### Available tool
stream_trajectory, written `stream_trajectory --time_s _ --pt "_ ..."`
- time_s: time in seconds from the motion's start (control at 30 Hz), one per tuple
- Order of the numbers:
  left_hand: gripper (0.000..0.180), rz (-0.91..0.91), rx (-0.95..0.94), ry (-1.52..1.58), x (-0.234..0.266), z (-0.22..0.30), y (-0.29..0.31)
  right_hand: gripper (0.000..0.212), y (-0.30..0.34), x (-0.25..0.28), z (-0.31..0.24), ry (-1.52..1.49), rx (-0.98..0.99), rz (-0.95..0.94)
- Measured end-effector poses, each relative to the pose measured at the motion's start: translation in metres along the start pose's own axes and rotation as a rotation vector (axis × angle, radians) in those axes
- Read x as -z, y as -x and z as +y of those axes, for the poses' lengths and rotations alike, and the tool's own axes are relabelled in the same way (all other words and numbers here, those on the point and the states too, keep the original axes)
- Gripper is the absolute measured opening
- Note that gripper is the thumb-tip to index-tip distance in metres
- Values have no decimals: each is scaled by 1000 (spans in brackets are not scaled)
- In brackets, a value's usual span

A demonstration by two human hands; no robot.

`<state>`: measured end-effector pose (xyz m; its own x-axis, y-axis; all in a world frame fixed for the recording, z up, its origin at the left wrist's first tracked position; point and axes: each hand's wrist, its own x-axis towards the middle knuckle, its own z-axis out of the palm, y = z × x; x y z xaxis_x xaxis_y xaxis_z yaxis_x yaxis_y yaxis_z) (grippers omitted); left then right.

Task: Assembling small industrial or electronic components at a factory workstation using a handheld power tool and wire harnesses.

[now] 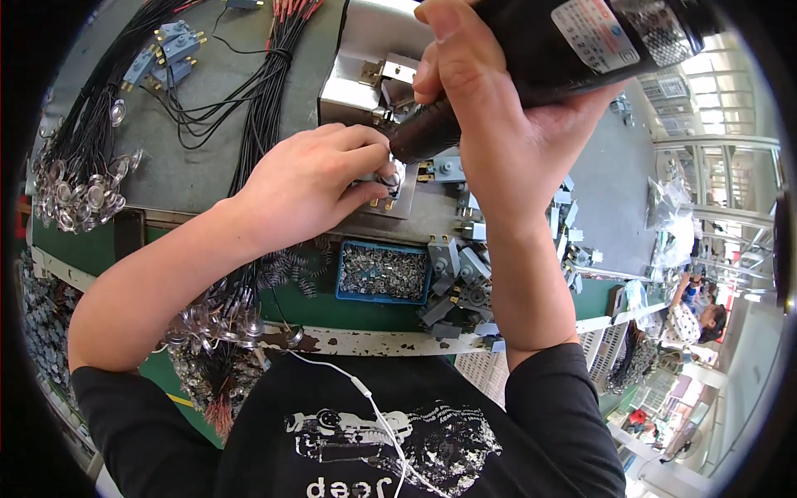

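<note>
My right hand point(498, 108) is wrapped round a black power screwdriver point(540, 41). The tool is tilted, its dark nose point(422, 134) pointing down and left to my left fingertips. With bent fingers, my left hand point(311, 178) pinches a small switch point(388, 187) with brass terminals. Most of that switch is hidden by the fingers. It sits at a metal plate point(400, 199) in front of a silver metal fixture point(353, 91). The tool's tip and the exact spot it touches cannot be made out.
A blue tray point(383, 299) of small metal parts lies near the bench edge. Grey switches point(473, 266) are heaped beside my right forearm. Bundles of black wires point(261, 116) and round metal discs point(79, 195) lie left. Another person point(697, 319) sits far right.
</note>
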<state>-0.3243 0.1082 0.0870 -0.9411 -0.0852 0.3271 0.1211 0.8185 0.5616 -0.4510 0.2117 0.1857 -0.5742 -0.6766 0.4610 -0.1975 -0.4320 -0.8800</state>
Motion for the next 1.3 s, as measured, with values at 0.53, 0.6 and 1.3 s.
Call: stream_trajectory --time_s 0.53,0.6,1.3 --pt "5 -531 -492 -291 -34 45 9 50 -20 50 11 -199 368 3" --pt "6 -539 -565 -336 -42 43 11 55 -29 48 14 -243 438 -1" --pt "9 -533 -518 -292 -45 46 20 76 -35 -19 25 192 592 267"
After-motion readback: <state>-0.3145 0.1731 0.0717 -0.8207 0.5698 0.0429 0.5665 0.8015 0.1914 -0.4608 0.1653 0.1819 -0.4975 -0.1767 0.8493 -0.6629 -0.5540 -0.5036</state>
